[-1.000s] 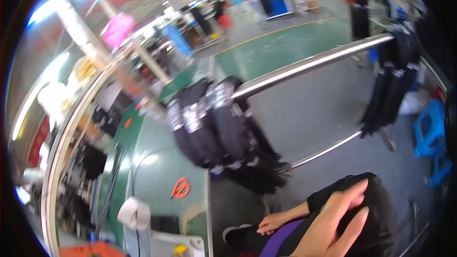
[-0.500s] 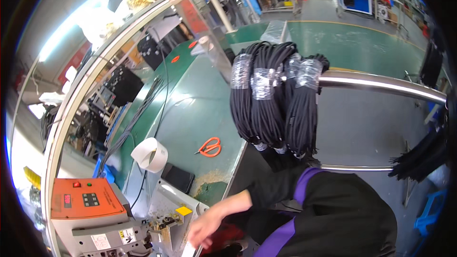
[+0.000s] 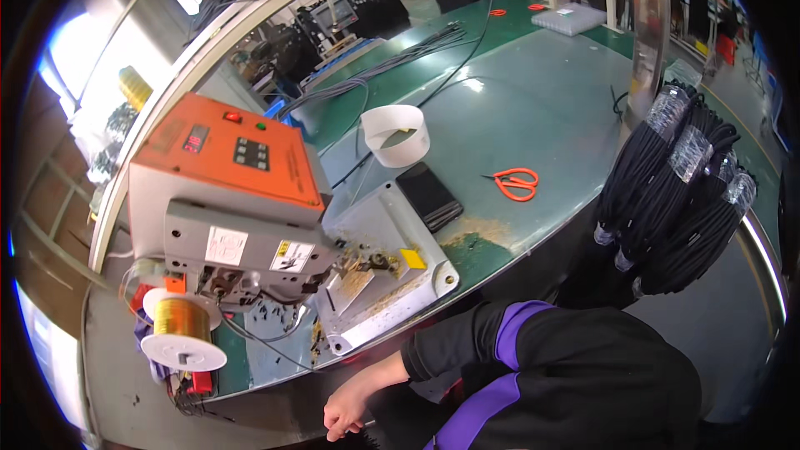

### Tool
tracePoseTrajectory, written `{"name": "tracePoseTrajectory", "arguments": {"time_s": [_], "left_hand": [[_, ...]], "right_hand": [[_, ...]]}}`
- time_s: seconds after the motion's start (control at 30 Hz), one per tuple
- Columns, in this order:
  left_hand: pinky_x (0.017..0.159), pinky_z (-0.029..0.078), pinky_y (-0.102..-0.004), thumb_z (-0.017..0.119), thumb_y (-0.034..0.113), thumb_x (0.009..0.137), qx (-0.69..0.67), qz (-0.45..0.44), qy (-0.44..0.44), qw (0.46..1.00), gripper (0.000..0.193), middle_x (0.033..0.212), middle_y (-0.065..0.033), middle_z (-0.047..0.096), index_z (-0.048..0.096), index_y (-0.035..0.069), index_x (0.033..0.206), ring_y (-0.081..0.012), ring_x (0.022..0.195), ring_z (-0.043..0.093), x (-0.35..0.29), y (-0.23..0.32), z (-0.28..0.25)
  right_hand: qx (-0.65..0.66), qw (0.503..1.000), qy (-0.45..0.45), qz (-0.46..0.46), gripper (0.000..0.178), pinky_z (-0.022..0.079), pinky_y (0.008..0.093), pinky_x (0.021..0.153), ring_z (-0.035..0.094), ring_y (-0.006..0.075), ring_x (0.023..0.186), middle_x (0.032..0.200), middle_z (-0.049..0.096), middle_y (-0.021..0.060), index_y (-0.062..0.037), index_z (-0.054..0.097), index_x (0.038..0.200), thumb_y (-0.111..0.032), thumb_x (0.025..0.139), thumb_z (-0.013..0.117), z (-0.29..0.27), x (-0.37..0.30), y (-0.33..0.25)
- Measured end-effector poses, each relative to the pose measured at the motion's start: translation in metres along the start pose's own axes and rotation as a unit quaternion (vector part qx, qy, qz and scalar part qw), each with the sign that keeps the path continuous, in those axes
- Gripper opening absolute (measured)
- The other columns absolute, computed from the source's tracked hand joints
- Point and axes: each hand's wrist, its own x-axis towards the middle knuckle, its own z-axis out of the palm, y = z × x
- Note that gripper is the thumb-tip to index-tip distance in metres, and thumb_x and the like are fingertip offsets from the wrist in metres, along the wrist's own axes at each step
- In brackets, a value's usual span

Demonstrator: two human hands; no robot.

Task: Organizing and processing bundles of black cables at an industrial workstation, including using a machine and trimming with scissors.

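My right hand (image 3: 346, 408) is low in the picture, below the front edge of the bench, its black sleeve with purple bands coming in from the right. Its fingers are curled closed; what they hold, if anything, I cannot make out. Just beneath it, at the lower edge, a dark bristly thing (image 3: 360, 440) partly shows. My left hand is out of view. Nearest the right hand on the bench is an orange-topped machine (image 3: 229, 158) with a grey metal base plate (image 3: 400, 317) littered with scraps. A spool of gold-coloured wire (image 3: 183, 325) sits at its front.
Orange-handled scissors (image 3: 517, 185), a black phone (image 3: 429, 196) and a white ring-shaped roll (image 3: 396, 137) lie on the green bench (image 3: 550, 108). Long dark cords (image 3: 392, 58) stretch behind them. At right, bundles of black cords (image 3: 667, 187) wrapped in clear film hang on a metal rail.
My view has swung left and down, bringing the machine and wire spool into full view and the cord bundles to the right. My right hand's fingers have curled in, and it is clear of the base plate.
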Motion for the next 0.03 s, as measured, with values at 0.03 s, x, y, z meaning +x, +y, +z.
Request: {"name": "tracePoseTrajectory", "arguments": {"time_s": [0.03], "left_hand": [[0.093, 0.032, -0.0417, 0.046, 0.035, 0.083, -0.117, -0.124, -0.082, 0.982, 0.04, 0.115, -0.0192, 0.047, 0.048, 0.011, 0.115, -0.0305, 0.106, 0.046, -0.0074, -0.0161, 0.0125]], "right_hand": [[-0.001, 1.0, -0.011, -0.003, 0.05, 0.047, 0.0305, 0.061, 0.061, 0.0195, 0.063, 0.072, 0.062, 0.0117, -0.0004, 0.056, 0.087, -0.047, 0.084, 0.04, 0.0041, 0.0084, -0.002]]}}
